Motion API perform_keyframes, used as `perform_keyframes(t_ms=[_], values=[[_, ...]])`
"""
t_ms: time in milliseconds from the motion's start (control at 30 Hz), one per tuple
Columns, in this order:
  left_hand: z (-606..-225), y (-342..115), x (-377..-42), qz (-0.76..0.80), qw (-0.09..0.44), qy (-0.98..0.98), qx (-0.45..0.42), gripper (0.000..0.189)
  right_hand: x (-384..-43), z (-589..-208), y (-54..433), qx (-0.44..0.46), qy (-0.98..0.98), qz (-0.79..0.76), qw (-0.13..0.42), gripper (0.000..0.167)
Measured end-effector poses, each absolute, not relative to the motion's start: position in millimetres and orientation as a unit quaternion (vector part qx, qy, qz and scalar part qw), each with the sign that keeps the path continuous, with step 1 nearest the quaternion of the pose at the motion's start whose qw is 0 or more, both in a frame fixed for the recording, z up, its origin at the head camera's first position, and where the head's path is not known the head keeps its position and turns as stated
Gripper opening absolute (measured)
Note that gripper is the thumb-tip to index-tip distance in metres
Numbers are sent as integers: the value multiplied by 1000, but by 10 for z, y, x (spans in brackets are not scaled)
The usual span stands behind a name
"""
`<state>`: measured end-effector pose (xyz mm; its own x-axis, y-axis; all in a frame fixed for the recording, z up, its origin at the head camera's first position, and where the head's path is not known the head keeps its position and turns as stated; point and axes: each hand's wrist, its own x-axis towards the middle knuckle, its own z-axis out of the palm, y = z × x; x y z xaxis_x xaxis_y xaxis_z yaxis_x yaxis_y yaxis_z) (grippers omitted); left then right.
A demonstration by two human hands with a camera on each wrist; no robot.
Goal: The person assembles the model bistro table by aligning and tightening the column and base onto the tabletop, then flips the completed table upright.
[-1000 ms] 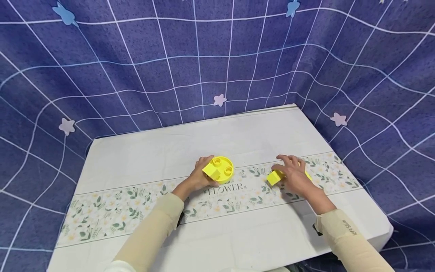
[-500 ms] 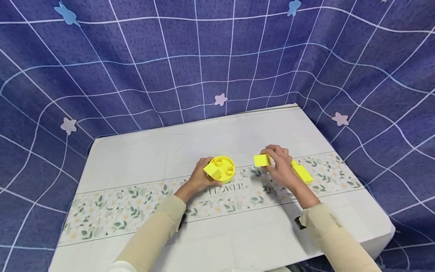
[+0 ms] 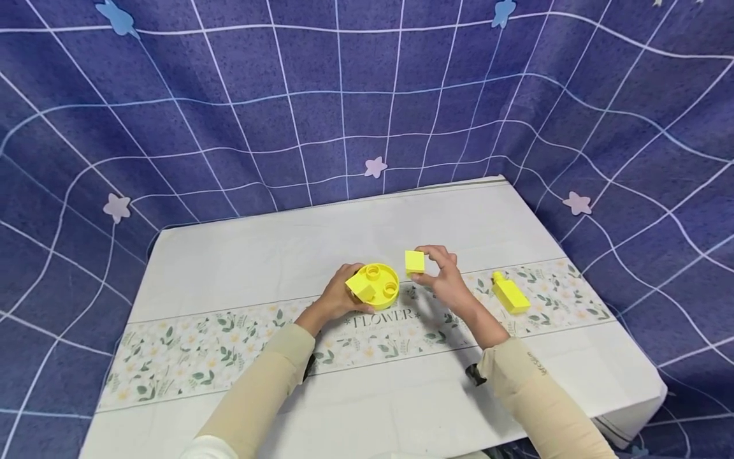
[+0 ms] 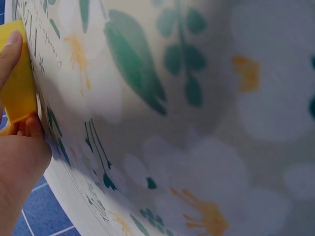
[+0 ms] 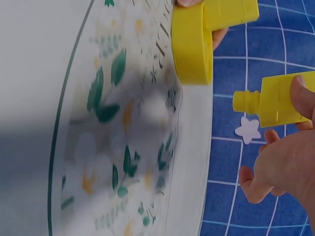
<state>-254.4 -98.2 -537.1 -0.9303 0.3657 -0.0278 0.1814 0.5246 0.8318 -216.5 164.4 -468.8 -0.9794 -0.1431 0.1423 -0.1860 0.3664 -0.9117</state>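
Observation:
My left hand (image 3: 338, 294) grips a round yellow base (image 3: 392, 276) by its left side, on the tablecloth. Two round sockets show inside its raised rim. A yellow block (image 3: 360, 288) stands up from the base's near left part, leaning a little. Just right of the base and raised above the cloth, my right hand (image 3: 450, 285) pinches another yellow block (image 3: 415, 262), its square end towards the head camera. In the right wrist view this block (image 5: 281, 101) has a round ridged peg pointing down at the table. In the left wrist view the base (image 4: 18, 81) shows only partly.
A third yellow block (image 3: 511, 295) with a peg lies on its side to the right, on the floral band (image 3: 218, 347) of the white tablecloth (image 3: 258, 255). A blue gridded curtain (image 3: 298, 115) with stars hangs behind and beside the table.
My right hand has lifted a yellow block from the right and brought it left, turning it upright, close to the round base. The left hand stays on the base. The other block is now uncovered.

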Motion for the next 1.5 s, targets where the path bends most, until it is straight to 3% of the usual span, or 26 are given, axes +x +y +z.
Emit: perform_keyframes(t_ms=[400, 1033, 1300, 1500], values=[[-5338, -979, -2542, 452, 99, 870, 170, 99, -2161, -4762, 1487, 53, -801, 595, -31, 48], [-5312, -953, -2534, 451, 104, 872, 159, 98, -2202, -4904, 1364, 50, -798, 598, -57, 47], [-5302, -952, -2527, 445, 107, 876, 156, 99, -2213, -4997, 1303, 49, -799, 598, -33, 44], [-5310, -953, -2529, 440, 105, 877, 163, 98, -2192, -5006, 1220, 35, -812, 582, 1, 33]])
